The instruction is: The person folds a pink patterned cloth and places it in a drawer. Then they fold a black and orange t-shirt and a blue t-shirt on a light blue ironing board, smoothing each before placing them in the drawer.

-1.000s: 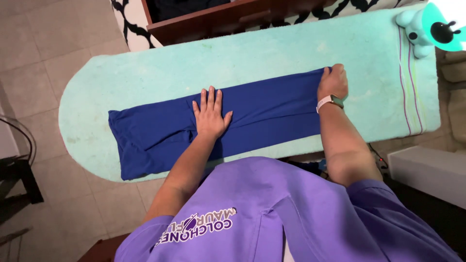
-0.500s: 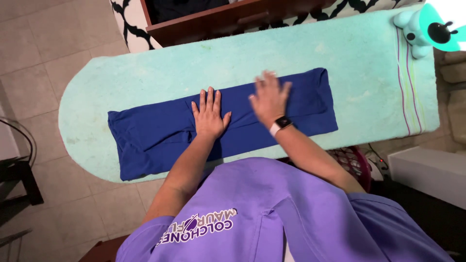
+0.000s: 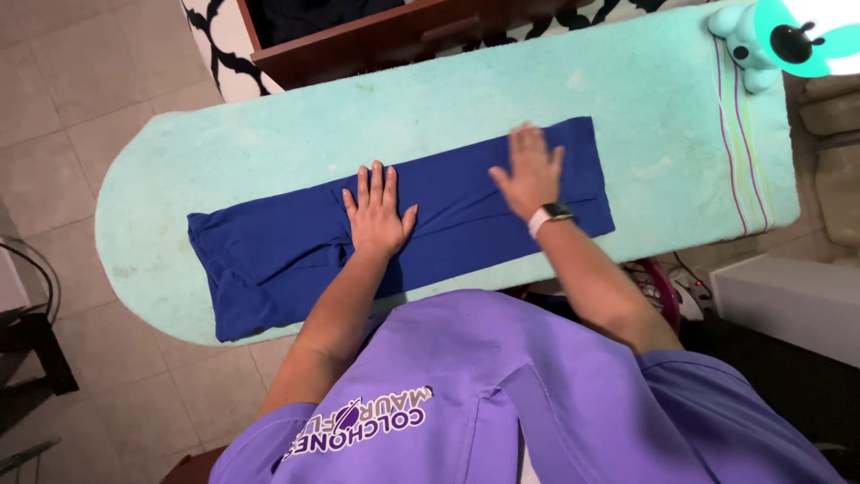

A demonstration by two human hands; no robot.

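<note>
From the head view, a folded blue garment point(image 3: 394, 224) lay lengthwise on the mint-green ironing board point(image 3: 269, 134). The left hand point(image 3: 376, 215) pressed flat on its middle, fingers spread. The right hand point(image 3: 530, 170), also open and flat, rested nearer its right end. A teal plush toy point(image 3: 748, 40) sat at the board's far right corner, and a dark wooden drawer point(image 3: 394, 31) stood beyond the board.

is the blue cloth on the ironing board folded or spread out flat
Folded: the blue cloth lies as a long narrow strip with layered edges on the ironing board, under both flat hands.
</note>
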